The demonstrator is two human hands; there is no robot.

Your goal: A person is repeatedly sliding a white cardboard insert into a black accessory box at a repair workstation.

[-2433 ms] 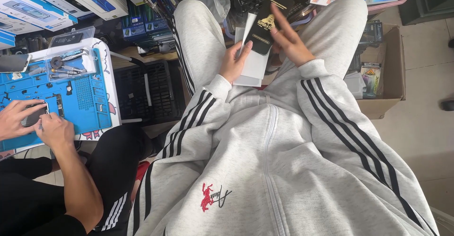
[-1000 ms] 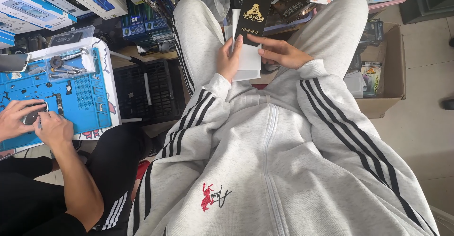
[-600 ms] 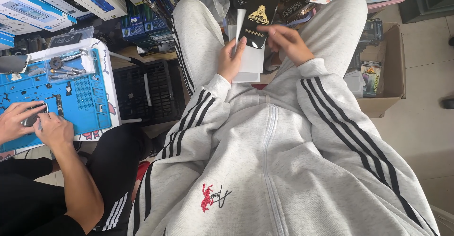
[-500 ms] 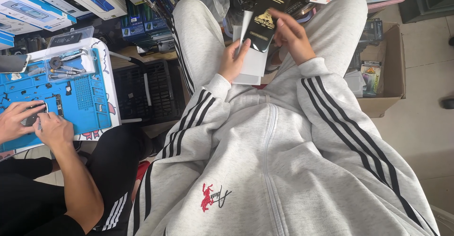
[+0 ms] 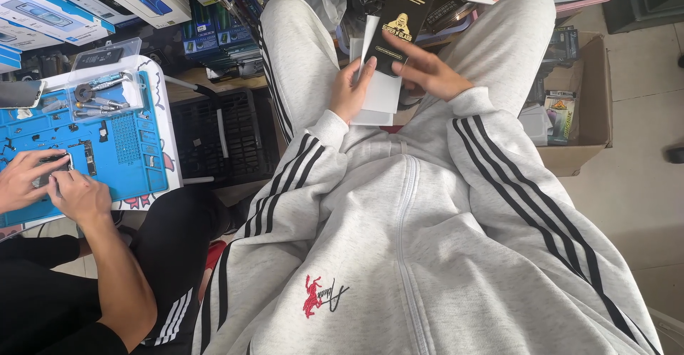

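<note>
Black packet held between both hands above the lap.
The left hand (image 5: 350,91) grips white sleeves (image 5: 377,95) from below; the right hand (image 5: 425,70) pinches the black packet (image 5: 400,20), which stands tilted over them between the knees.

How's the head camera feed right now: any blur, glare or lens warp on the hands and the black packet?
Head view: even daylight, soft shadows, no harsh glare. The left hand and right hand are sharp, with hardly any motion blur, and so is the black packet with the white sheets behind it. Wide-angle warp bends the edges; the blue work mat at left leans. The dark clutter at the top is underexposed.
</note>
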